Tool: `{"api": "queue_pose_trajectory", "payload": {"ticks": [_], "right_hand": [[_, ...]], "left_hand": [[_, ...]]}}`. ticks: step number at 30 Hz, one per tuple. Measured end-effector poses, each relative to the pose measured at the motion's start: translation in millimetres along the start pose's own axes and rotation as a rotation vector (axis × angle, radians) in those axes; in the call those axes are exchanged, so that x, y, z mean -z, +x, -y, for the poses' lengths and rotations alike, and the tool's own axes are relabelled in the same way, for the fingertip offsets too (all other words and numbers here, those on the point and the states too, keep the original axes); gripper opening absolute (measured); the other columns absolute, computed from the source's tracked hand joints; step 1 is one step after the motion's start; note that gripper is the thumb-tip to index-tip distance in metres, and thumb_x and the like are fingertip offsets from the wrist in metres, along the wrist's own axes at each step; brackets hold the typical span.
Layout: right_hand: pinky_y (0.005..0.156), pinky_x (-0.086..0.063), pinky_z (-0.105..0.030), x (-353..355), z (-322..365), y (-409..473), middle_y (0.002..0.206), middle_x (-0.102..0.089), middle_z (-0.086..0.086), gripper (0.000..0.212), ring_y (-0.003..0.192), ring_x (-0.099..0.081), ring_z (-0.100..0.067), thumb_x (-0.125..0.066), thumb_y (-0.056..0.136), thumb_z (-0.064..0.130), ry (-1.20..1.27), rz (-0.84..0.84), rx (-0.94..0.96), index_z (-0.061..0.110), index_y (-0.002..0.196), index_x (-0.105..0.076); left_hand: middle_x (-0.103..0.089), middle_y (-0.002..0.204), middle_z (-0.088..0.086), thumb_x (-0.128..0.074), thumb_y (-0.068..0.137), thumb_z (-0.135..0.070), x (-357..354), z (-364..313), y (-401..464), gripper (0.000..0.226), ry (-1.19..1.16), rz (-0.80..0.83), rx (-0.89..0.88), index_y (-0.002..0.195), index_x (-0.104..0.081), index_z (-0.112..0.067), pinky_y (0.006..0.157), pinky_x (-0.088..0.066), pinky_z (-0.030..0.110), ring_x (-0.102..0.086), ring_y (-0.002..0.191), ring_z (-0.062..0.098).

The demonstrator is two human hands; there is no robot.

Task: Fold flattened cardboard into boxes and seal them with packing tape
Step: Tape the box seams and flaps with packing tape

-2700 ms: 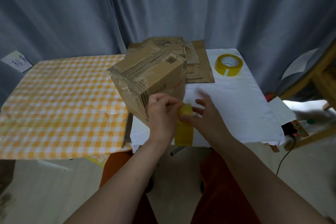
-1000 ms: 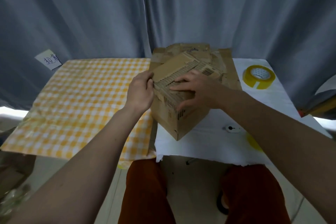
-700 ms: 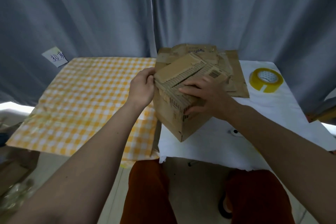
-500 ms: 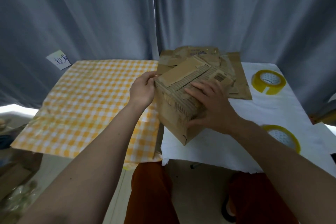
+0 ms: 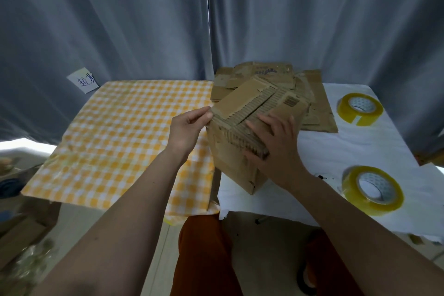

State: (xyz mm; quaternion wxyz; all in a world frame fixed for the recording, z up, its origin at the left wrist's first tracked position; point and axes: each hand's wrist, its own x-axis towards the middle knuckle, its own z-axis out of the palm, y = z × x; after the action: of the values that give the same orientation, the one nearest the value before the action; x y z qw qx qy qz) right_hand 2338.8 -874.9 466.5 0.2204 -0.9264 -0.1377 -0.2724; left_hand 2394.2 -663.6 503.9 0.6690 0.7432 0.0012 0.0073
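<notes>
The worn brown cardboard box (image 5: 242,142), folded up and striped with old tape, stands on one lower corner at the near edge of the worktop, where the white cloth (image 5: 336,151) meets the yellow-and-white checked cloth (image 5: 125,132). The left hand (image 5: 187,130) pinches the far left corner of the top flap between thumb and fingertips, while the right hand (image 5: 276,149) lies across the top with fingers spread, thumb curled round the near edge, pressing the flaps down. As I judge it, the seam is being smoothed or checked (whether fresh tape already lies across it cannot be made out). The risks: the box is balanced on a corner close to the edge, so a hard push could tip it off towards the lap; the tired flaps may spring open if the pressure goes before tape holds them. Behind it lies a stack of flattened brown cardboard sheets (image 5: 312,94). Two yellowish rolls of packing tape sit on the white cloth, the far roll (image 5: 359,108) and the near roll (image 5: 373,190), both within reach. Grey curtains (image 5: 144,19) close the room behind, with a small handwritten paper note (image 5: 83,80) fixed to them on the left.
</notes>
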Motion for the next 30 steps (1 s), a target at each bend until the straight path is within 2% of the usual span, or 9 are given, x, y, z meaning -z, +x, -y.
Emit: {"api": "queue_pose_trajectory", "payload": {"ticks": [2,4,7,9,11,17,20,27,30], "right_hand": [[0.110,-0.015,-0.060,4.7,-9.1,-1.4,0.133,-0.047,-0.004,0.060,0.129,-0.033,-0.025,-0.056,0.075,0.056,0.049,0.021,0.021,0.030,0.129,-0.048],[0.112,-0.012,-0.058,11.2,-15.7,-2.9,0.137,-0.045,-0.002,0.068,0.132,-0.030,-0.023,-0.058,0.071,0.062,0.109,0.083,0.030,0.036,0.132,-0.043],[0.113,-0.010,-0.052,15.3,-15.9,-2.0,0.138,-0.044,0.001,0.069,0.132,-0.031,-0.020,-0.054,0.072,0.068,0.130,0.101,0.039,0.038,0.132,-0.040],[0.113,-0.013,-0.052,14.6,-15.7,-4.3,0.135,-0.046,0.003,0.060,0.129,-0.035,-0.019,-0.050,0.078,0.066,0.106,0.078,0.033,0.037,0.131,-0.043],[0.113,-0.013,-0.050,14.1,-18.2,-7.6,0.133,-0.048,0.002,0.056,0.127,-0.039,-0.020,-0.051,0.081,0.061,0.087,0.064,0.038,0.035,0.131,-0.045],[0.114,-0.013,-0.048,14.2,-17.6,-10.4,0.129,-0.052,0.001,0.054,0.125,-0.042,-0.020,-0.054,0.083,0.055,0.101,0.047,0.032,0.025,0.128,-0.057],[0.115,-0.010,-0.045,15.6,-19.4,-9.7,0.127,-0.053,0.000,0.052,0.123,-0.043,-0.021,-0.054,0.084,0.052,0.113,0.048,0.044,0.024,0.127,-0.058],[0.117,0.001,-0.035,14.9,-17.3,-9.3,0.126,-0.051,0.003,0.052,0.126,-0.039,-0.018,-0.055,0.081,0.049,0.144,0.073,0.024,0.028,0.129,-0.055],[0.117,0.000,-0.040,15.4,-17.0,-10.2,0.127,-0.051,0.002,0.052,0.127,-0.038,-0.018,-0.055,0.082,0.049,0.156,0.075,0.023,0.027,0.129,-0.055]], "left_hand": [[-0.073,0.097,-0.002,-0.070,0.087,-0.018,1.9,-2.8,-2.5,0.022,0.062,0.022,-0.035,0.105,-0.073,-0.007,0.086,-0.054,0.028,-0.068,0.089,0.006],[-0.069,0.094,-0.005,-0.072,0.082,-0.041,-3.8,-8.9,-3.6,0.030,0.347,0.008,-0.133,0.096,-0.071,-0.013,0.081,-0.053,0.029,-0.063,0.087,0.008],[-0.054,0.124,-0.007,-0.068,0.067,-0.069,-25.7,-22.9,-1.0,0.064,0.717,0.261,-0.469,0.116,-0.062,-0.029,0.100,-0.040,0.027,-0.046,0.117,0.009],[-0.043,0.145,-0.010,-0.067,0.063,-0.073,-35.3,-31.7,4.8,0.073,0.863,0.494,-0.498,0.128,-0.057,-0.040,0.114,-0.026,0.033,-0.028,0.137,0.014],[-0.033,0.152,-0.015,-0.061,0.060,-0.075,-36.1,-36.5,13.0,0.077,0.927,0.569,-0.447,0.130,-0.054,-0.046,0.114,-0.022,0.033,-0.016,0.143,0.012],[-0.020,0.158,-0.014,-0.044,0.065,-0.082,-24.4,-16.7,22.9,0.086,1.151,0.581,-0.744,0.143,-0.033,-0.048,0.083,-0.040,0.026,-0.009,0.148,0.013],[-0.030,0.155,-0.012,-0.049,0.077,-0.071,-13.5,-0.6,32.4,0.073,1.006,0.566,-0.831,0.143,-0.037,-0.043,0.089,-0.051,0.036,-0.015,0.147,0.013],[-0.031,0.155,-0.007,-0.047,0.093,-0.047,29.8,25.3,36.1,0.057,0.836,0.432,-0.614,0.147,-0.030,-0.035,0.117,-0.021,0.028,-0.019,0.144,0.009],[-0.043,0.148,-0.005,-0.049,0.097,-0.037,46.8,44.1,20.3,0.045,0.687,0.168,-0.354,0.142,-0.044,-0.030,0.114,-0.032,0.028,-0.032,0.139,0.008]]}}
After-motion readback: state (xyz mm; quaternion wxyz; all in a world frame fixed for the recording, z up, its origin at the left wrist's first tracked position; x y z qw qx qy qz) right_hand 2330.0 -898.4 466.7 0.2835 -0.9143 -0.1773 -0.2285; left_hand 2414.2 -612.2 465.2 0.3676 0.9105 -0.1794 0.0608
